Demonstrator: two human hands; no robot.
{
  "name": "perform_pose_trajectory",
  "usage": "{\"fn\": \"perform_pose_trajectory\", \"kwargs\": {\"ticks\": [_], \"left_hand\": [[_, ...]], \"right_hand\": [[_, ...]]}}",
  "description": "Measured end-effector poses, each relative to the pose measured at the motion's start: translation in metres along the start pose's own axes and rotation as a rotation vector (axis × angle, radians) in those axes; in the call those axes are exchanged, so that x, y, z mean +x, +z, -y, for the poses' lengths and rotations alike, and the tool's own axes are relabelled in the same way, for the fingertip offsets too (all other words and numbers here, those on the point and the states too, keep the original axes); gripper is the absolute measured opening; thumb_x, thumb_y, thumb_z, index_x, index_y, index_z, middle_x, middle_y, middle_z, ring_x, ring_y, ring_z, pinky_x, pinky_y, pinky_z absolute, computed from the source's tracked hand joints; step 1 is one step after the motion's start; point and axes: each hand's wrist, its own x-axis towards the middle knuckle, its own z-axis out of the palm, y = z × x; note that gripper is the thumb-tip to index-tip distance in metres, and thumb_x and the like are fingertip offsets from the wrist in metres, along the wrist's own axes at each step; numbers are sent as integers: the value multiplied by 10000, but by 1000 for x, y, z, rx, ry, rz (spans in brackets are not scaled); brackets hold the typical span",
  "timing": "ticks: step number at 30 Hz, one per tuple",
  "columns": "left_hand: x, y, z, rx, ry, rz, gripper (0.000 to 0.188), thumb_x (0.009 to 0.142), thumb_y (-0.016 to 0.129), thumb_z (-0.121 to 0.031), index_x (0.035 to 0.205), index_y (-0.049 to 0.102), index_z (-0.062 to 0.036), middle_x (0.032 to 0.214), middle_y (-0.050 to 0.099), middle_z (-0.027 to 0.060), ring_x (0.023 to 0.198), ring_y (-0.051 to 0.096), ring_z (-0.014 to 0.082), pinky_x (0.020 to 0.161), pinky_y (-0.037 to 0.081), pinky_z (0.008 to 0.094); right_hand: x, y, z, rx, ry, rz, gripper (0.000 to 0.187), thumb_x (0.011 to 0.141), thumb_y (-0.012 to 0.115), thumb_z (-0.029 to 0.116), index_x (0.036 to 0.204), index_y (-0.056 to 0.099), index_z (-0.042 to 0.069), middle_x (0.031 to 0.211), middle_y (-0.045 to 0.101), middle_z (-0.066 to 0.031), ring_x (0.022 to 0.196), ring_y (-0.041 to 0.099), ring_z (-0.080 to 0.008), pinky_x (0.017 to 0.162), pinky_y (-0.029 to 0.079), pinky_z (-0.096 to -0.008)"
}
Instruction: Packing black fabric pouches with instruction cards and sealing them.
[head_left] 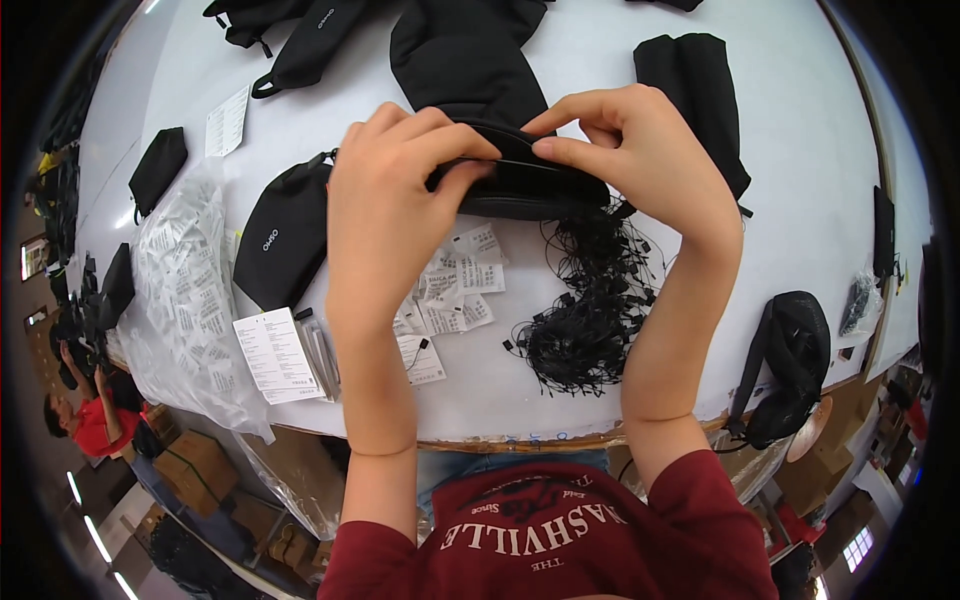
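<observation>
Black pouch [530, 206], over the white table [800, 200], its long axis running left to right and its mouth parted. Left hand [390, 190] and right hand [645, 150] each pinch the rim near mid-length; both lie equally close.

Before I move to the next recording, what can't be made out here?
All in the head view:
- Open black pouch: left end behind the left hand, inside lost in shadow.
- White packets: partly covered by the left forearm.
- Black cords: too fine to count.
- Large black bag: cut by upper edge.
</observation>
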Motion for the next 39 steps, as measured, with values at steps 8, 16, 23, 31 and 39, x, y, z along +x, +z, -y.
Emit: {"fn": "perform_pose_trajectory", "kwargs": {"ticks": [8,16,23,31,39], "left_hand": [[-4,2,1,83,-38,102,157,666,775,-210,741,719,-84,756,559,-15,806,456,199,778,359,323],[2,-2,-1,-70,39,4,206,690,773,-171,875,722,-98,834,596,10,853,507,208,798,395,315],[5,5,15,-112,-89,-608,527,713,828,-257,1144,595,-64,1087,567,60,1046,499,205,894,390,340],[6,34,0,-1815,-613,-248,438,924,621,-300,1267,510,-52,1244,575,82,1163,522,175,1018,400,349],[6,25,0,-1747,-763,-446,372,923,619,-287,1150,579,5,1067,653,94,965,649,184,858,534,321]], "right_hand": [[4,11,5,49,-7,40,222,780,715,173,903,703,-12,537,463,-88,487,412,-172,502,375,-318],[10,11,-5,15,30,6,223,796,699,149,918,687,-37,515,443,-61,479,386,-151,493,359,-312],[14,9,-15,365,2,-241,176,840,706,159,936,710,11,506,341,72,485,289,-20,454,242,-227],[7,5,17,633,-7,-156,199,825,725,125,979,692,3,514,354,89,485,306,-4,460,251,-192],[5,14,19,453,-29,-142,329,791,749,92,1100,672,11,533,280,76,509,259,-21,472,231,-213]]}}
